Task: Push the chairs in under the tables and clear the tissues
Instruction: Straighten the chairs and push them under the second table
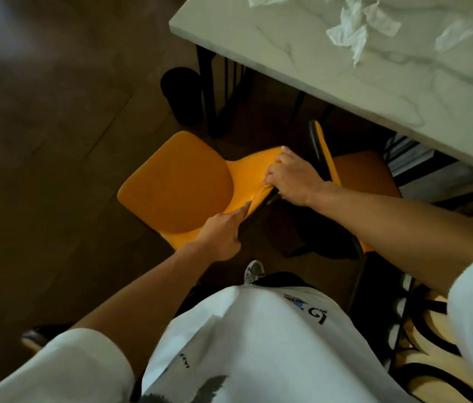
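An orange chair stands on the dark floor, out from under the white marble table at the upper right. My left hand grips the near end of its backrest top edge. My right hand grips the far end of the same backrest. Crumpled white tissues lie on the tabletop near its far edge. A second orange chair sits to the right, partly tucked under the table.
A black cylindrical bin stands on the floor by the table's black leg. A yellow and black patterned seat is at the lower right. My shoe shows below the chair. Open floor lies to the left.
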`<action>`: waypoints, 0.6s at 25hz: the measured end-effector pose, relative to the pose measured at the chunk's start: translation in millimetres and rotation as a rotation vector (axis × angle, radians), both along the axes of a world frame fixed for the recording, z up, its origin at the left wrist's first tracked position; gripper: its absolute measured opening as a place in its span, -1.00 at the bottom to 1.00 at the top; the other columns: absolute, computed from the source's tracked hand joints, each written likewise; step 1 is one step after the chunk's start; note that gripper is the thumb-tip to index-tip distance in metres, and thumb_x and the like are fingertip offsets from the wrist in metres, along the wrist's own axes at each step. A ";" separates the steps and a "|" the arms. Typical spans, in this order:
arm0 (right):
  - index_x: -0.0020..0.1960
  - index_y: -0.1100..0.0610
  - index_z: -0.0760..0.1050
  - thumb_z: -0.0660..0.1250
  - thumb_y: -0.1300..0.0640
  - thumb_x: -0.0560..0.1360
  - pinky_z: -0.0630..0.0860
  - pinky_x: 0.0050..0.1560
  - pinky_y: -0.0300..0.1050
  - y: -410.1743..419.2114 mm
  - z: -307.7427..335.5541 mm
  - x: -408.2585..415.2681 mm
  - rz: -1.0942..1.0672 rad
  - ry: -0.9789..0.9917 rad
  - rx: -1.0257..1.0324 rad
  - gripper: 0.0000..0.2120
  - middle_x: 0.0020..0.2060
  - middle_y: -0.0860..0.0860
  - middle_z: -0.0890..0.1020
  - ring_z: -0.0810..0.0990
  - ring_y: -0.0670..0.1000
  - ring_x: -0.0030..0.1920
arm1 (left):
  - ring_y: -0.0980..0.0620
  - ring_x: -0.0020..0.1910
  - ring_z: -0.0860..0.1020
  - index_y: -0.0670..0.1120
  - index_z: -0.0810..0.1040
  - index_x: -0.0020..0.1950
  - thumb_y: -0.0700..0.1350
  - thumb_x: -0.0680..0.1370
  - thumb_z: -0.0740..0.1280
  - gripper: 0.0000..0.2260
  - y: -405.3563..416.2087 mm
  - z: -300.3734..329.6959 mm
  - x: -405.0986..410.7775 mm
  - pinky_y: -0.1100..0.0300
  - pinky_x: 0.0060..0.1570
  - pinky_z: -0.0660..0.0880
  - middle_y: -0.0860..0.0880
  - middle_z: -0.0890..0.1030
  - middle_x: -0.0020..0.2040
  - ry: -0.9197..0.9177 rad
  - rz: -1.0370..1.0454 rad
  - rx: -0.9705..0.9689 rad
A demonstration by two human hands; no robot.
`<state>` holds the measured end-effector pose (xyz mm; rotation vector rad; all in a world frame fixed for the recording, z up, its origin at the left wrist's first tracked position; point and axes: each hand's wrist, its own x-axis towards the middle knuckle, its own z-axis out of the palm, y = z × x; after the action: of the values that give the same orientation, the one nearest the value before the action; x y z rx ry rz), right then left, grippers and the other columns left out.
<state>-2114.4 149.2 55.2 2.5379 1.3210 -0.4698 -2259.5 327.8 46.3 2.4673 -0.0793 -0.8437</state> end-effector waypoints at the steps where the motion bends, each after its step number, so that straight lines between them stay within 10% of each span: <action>1: 0.11 0.02 0.65 0.26 -0.27 0.52 0.38 0.33 0.13 2.9 -4.8 -12.2 -0.012 -0.005 0.004 -0.58 0.04 0.03 0.64 0.48 0.16 0.20 | -0.07 -0.23 0.56 0.12 -0.05 0.65 -0.29 0.55 0.29 -0.19 15.4 1.7 -4.4 -0.02 -0.33 0.54 -0.03 0.53 -0.17 0.013 -0.048 0.010; 4: -0.07 0.04 0.62 0.26 -0.29 0.54 0.40 -0.22 -0.08 10.3 -12.3 -44.5 -0.049 -0.043 0.029 -0.59 -0.15 0.00 0.59 0.48 0.04 -0.04 | -0.03 -0.20 0.55 0.16 -0.02 0.65 -0.30 0.60 0.26 -0.25 57.1 5.3 -8.2 0.06 -0.31 0.51 0.00 0.53 -0.03 0.025 -0.190 0.038; 8: -0.28 0.07 0.42 0.26 -0.36 0.51 0.35 -0.30 -0.10 43.5 -4.3 -79.4 -0.123 -0.026 0.002 -0.50 -0.27 -0.01 0.46 0.51 0.02 -0.16 | -0.13 0.41 0.41 0.26 -0.01 0.62 -0.22 0.63 0.28 -0.27 114.8 6.2 5.7 -0.12 0.30 0.42 0.01 0.33 0.55 -0.047 -0.371 0.129; 15: -0.24 0.07 0.48 0.22 -0.37 0.54 0.40 -0.39 -0.17 82.6 -1.4 -93.2 -0.313 0.001 0.108 -0.49 -0.34 -0.02 0.51 0.47 -0.04 -0.25 | -0.03 0.16 0.57 0.25 0.33 0.43 -0.15 0.54 0.37 -0.46 166.9 -11.7 45.2 -0.12 0.13 0.55 0.08 0.56 0.18 -0.206 -0.322 0.376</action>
<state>-2207.6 231.8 53.7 2.8486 0.9748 -0.4683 -2214.2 494.8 34.6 2.9438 -0.4387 -0.7866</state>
